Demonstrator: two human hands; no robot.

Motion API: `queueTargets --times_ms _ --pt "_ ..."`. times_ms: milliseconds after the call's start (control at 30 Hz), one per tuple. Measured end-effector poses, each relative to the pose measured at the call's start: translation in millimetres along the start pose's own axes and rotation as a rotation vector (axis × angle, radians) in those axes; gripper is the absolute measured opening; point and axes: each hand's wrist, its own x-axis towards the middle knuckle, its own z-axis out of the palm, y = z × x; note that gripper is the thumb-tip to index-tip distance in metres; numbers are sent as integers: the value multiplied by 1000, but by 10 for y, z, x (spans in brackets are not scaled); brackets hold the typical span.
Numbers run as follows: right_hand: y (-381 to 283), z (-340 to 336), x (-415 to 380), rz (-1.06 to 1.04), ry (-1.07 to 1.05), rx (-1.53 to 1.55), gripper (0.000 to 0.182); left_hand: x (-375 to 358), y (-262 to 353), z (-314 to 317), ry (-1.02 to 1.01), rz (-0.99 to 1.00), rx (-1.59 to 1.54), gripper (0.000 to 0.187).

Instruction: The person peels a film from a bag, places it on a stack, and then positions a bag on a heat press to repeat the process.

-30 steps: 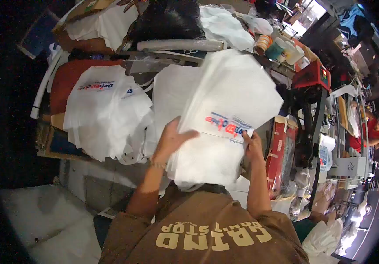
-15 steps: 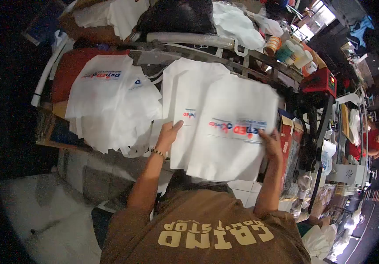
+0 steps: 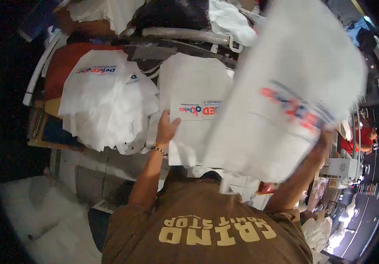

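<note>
My right hand (image 3: 325,140) grips the right edge of a white printed cloth bag (image 3: 259,132), raised and blurred by motion. Its red and blue lettering appears upside down, and a short strap dangles from its lower edge. My left hand (image 3: 168,130), with a beaded bracelet at the wrist, holds the left edge of another white printed bag (image 3: 194,83) lying on the bench. The thumb is on top; the other fingers are partly hidden. To the left lies a loose pile of similar white bags (image 3: 106,101), overlapping one another.
A red-brown surface (image 3: 62,70) shows behind the left pile. Along the back lie a wrapped roll (image 3: 185,34), a black bag (image 3: 172,15) and more white cloth (image 3: 231,22). A person in red (image 3: 356,141) is at far right. Tiled floor (image 3: 44,215) shows at lower left.
My right hand has moved right, lifting the white printed bag up and away from the one beneath, whose print is now more exposed. My left hand has barely moved.
</note>
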Motion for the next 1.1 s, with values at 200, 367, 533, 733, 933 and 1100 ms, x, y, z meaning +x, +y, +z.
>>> queueTargets --times_ms 200,367,533,733,933,1100 --pt "2463 1218 337 639 212 94 75 28 316 -111 -166 -468 -441 59" --pt "2973 1555 167 706 202 -39 105 110 227 -145 -318 -623 -705 83" --pt "2147 1407 176 339 -43 -766 97 146 80 -194 -332 -251 65 67" --pt "-300 649 -1356 136 135 -639 40 -298 1709 567 -102 308 473 59" --pt "-206 -625 -3058 402 135 -1170 52 -1741 3114 2700 -906 645 266 60" --pt "-56 -764 -3285 362 -103 -1179 69 -2030 2995 4456 -499 311 85 58"
